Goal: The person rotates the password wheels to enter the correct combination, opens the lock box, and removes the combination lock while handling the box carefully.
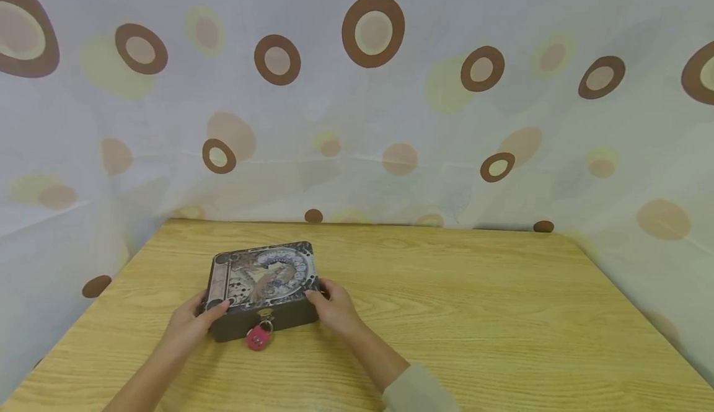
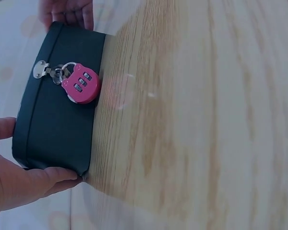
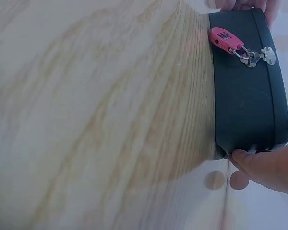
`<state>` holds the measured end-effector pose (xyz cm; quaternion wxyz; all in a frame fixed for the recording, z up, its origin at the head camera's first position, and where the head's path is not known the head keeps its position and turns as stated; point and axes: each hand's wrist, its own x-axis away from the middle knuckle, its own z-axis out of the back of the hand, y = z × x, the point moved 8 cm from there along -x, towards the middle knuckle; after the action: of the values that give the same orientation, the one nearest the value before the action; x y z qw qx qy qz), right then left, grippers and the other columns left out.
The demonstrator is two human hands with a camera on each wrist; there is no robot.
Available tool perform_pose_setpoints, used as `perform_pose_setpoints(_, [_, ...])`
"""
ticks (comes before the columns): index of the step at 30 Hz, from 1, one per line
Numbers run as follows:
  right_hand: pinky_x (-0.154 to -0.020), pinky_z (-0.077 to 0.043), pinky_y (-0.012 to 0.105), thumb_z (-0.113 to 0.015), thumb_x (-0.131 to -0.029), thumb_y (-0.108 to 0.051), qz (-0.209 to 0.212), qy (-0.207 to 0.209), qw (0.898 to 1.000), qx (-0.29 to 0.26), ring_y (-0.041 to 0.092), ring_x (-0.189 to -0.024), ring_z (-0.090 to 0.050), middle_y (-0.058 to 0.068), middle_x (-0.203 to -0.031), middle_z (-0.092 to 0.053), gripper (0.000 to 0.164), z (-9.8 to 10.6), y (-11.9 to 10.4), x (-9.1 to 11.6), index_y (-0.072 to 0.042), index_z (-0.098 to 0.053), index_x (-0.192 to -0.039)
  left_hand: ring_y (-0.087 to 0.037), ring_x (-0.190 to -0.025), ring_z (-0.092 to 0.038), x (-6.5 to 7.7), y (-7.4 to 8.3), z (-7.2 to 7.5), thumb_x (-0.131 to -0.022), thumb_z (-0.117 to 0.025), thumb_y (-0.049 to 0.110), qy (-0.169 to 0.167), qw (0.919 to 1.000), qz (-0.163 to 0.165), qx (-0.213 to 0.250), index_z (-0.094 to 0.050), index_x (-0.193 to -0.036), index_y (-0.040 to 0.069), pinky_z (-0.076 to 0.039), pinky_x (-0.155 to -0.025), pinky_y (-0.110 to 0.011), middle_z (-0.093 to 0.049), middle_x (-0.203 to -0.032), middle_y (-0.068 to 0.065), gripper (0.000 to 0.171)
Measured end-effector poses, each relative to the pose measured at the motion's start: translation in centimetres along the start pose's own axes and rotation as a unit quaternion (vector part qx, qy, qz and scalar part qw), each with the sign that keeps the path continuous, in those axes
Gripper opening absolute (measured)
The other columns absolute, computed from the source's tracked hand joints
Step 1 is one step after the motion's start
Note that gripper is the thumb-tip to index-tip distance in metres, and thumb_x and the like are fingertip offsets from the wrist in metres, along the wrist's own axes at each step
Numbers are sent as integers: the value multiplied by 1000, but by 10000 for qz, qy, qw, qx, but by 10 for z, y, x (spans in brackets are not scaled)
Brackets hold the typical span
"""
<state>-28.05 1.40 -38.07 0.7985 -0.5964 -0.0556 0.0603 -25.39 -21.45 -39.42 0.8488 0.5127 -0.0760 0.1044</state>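
A dark tin box [image 1: 268,276] with a printed picture on its lid stands on the wooden table, left of the middle. My left hand [image 1: 189,325] grips its left end, thumb over the lid's front corner. At the opposite end my right hand [image 1: 337,313] holds the box, its thumb also on the lid edge. A pink combination padlock [image 2: 82,85] with number dials hangs by its shackle from the metal clasp [image 3: 268,55] on the front face. The lid is down. Some fingers are hidden behind the box ends.
The wood-grain table [image 1: 474,313] extends far to the right of the box. White cloth [image 1: 346,114] with brown and beige circles surrounds it at the back and both sides. A light sleeve [image 1: 418,390] covers the right forearm.
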Motion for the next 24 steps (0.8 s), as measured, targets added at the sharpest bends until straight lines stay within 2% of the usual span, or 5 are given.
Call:
perform_pose_setpoints(12, [-104,-38,50,-49,-92,-19,-11,-116,9999,80,39,-124,-44,27,-133,-48,49,10,2,3,11,-43,-131,-45,-135,-20,-1,7,-10,-95,-48,27,-11,9998,-55,198,-15,-144,-8,-18,-113,-54,-23,-145,-33,69])
perform_pose_setpoints(19, [-104,-38,50,-49,-92,-20,-73,-99,9999,-14,39,-125,-43,27,-134,-46,52,17,3,6,11,-40,-133,-45,-138,-13,-1,9,-17,-95,-47,29,-140,9997,-8,214,-13,-145,-5,-14,-113,-55,-19,-147,-30,70])
perform_pose_setpoints(24, [-104,-39,49,-49,-92,-19,-143,-62,9999,-3,38,-124,-44,26,-133,-47,51,21,5,7,11,-40,-133,-44,-137,-15,-2,15,-20,-95,-46,24,-90,9995,-156,262,-15,-144,-8,-16,-114,-54,-21,-146,-32,66])
